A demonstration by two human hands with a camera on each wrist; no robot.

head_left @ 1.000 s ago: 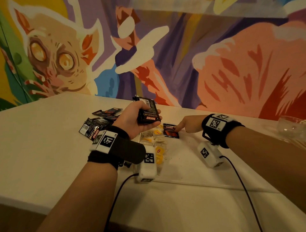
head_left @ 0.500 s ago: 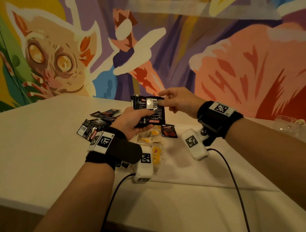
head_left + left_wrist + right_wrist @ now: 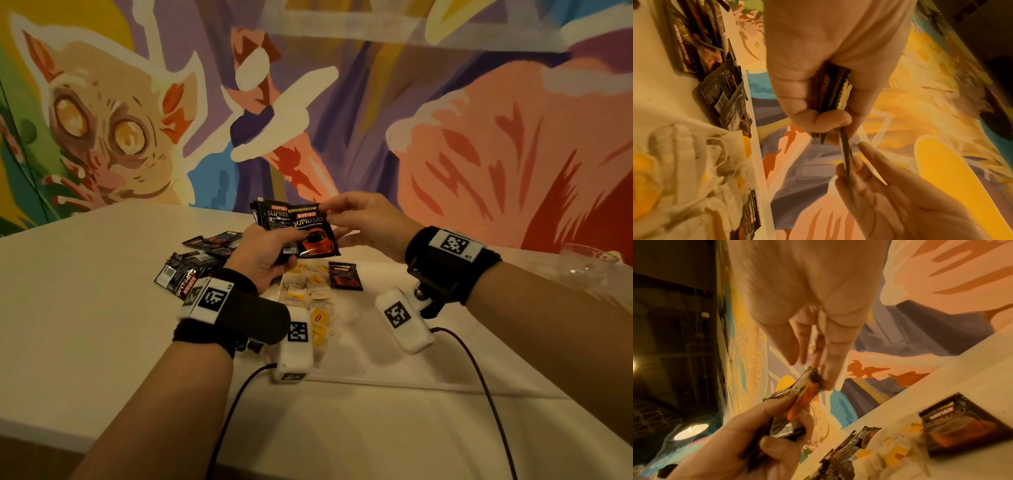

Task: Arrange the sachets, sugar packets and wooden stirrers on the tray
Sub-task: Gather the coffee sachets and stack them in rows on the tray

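Holding a small stack of black shiny coffee sachets point(image 3: 274, 219), the left hand point(image 3: 263, 260) squeezes tight above the white counter point(image 3: 85, 308). The right hand point(image 3: 363, 219) pinches the front black sachet with the red cup point(image 3: 313, 236). Pulling too hard could spill the stack.

Painted mural wall point(image 3: 342, 113) beyond the hands; white table point(image 3: 85, 308) beneath them; clear glass vessel point(image 3: 585, 263) right of the right wrist.
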